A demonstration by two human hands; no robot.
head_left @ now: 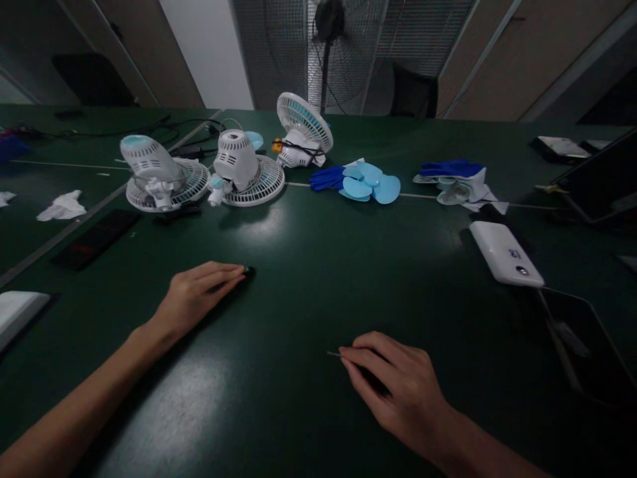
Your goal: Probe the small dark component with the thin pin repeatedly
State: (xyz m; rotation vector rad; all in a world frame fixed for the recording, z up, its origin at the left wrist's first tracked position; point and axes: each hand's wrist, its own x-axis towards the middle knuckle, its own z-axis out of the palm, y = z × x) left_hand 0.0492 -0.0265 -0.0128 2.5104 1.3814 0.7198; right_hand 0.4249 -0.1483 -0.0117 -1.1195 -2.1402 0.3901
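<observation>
On the left of the green tabletop, my left hand rests with fingertips pinched on a small dark piece with a hint of green. Its exact kind is too small to make out. Lower and to the right, my right hand pinches a thin metal rod between thumb and fingers. The rod's tip points left, and the rest is hidden in the hand. The two hands are well apart. Beyond them lies a light-blue fan blade, touched by neither hand.
Three white fan heads, a left one, a middle one and a rear one, stand at the back. Blue gloves lie beside the blade. Farther right are more gloves and a white device. A dark flat slab lies left.
</observation>
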